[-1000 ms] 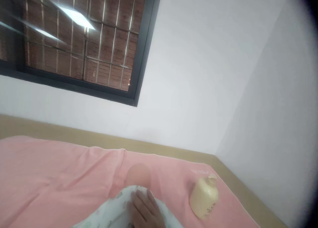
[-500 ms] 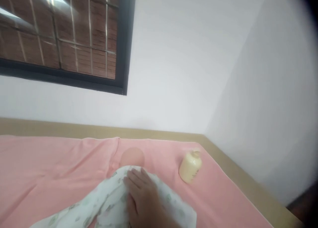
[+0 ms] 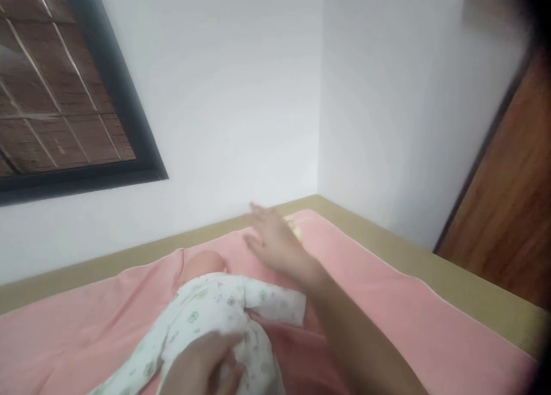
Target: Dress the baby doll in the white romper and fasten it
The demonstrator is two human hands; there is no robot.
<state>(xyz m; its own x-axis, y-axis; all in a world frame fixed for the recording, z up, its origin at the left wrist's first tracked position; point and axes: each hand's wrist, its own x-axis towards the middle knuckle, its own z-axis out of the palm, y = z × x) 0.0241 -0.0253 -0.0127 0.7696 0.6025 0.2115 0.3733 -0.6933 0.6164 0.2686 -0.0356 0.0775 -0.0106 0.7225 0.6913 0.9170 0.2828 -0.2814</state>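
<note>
A baby-sized figure (image 3: 215, 303) in white clothing with small green prints lies face down, its round bare head (image 3: 204, 263) pointing away from me. Whether it is a doll cannot be made out. My left hand (image 3: 204, 363) rests on its back at the bottom of the view, slightly blurred, with thumb and fingers apart. Stretched out past the figure's right sleeve, my right hand (image 3: 278, 240) is open with its fingers spread. Just behind that hand shows a sliver of the pale yellow pump bottle (image 3: 295, 228); most of it is hidden, and contact cannot be told.
A pink sheet (image 3: 365, 280) with wrinkles lies under the figure. Around it runs a tan border (image 3: 374, 228) that meets white walls (image 3: 241, 96) at the corner. A dark-framed window (image 3: 129, 96) is at upper left, a brown wooden panel (image 3: 508, 211) at right.
My right hand has left the figure's back and moved forward and right to the pump bottle. My left hand has come into view on the back. The view has turned right.
</note>
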